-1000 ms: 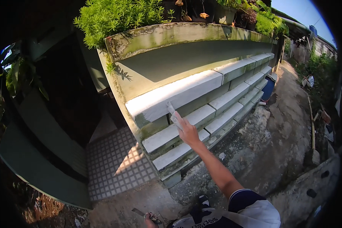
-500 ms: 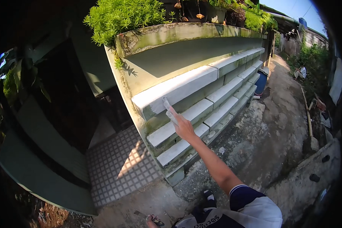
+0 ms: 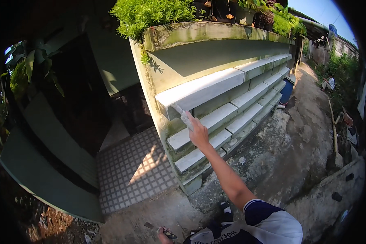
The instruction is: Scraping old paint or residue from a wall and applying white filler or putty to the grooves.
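My right hand (image 3: 198, 132), arm stretched forward, is closed around a pale paintbrush (image 3: 185, 118). The brush tip rests against the front face of the top ledge (image 3: 203, 86), close to its left end. White coats the top and much of the front of this ledge; a grey patch shows at the left corner. Below it, the lower ledges (image 3: 219, 118) have white tops and greenish, stained fronts. At the bottom edge my left hand (image 3: 163, 236) is partly in view, seemingly closed on a small dark patterned thing that I cannot make out.
Green plants (image 3: 154, 16) fill the planter (image 3: 215, 32) above the ledges. A tiled floor (image 3: 138, 175) lies left. On the right, a blue barrel (image 3: 287, 90) stands by the path (image 3: 301, 122), where a person (image 3: 328, 83) sits farther off. A low wall (image 3: 321, 199) runs lower right.
My right hand has moved the brush left along the ledge's front face, toward the corner. The whole view has shifted, so the ledges appear farther right.
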A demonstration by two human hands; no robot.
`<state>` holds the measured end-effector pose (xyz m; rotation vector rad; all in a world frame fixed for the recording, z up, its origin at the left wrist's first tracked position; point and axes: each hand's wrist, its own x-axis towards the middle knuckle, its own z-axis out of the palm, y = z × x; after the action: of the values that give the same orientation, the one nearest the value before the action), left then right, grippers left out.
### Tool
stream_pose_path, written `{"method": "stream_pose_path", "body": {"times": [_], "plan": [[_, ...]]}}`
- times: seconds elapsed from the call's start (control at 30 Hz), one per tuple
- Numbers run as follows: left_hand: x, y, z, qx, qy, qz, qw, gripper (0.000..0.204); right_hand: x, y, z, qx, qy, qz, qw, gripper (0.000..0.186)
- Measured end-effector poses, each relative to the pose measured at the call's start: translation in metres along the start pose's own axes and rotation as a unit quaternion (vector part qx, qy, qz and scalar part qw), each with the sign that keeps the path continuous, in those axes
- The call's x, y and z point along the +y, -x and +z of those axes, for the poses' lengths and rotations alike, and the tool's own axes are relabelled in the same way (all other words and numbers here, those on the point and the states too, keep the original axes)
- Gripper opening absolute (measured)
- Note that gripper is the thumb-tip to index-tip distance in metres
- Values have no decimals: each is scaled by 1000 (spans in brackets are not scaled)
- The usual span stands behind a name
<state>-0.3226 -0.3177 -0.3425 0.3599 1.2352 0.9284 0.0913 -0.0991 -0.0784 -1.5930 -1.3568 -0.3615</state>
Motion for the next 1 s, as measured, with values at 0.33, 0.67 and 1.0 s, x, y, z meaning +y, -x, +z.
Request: {"method": "stream_pose_path", "body": {"times": [0.33,0.67,1.0], "plan": [[7,6,1,33,39,1,999,21,8,2,2,24,-18,-6,1000,77],[10,12,12,54,39,-1,998,24,-13,5,-10,-14,12,16,1000,79],[-1,11,7,39,48,4,998,19,4,41,5,3,7,60,998,77]]}}
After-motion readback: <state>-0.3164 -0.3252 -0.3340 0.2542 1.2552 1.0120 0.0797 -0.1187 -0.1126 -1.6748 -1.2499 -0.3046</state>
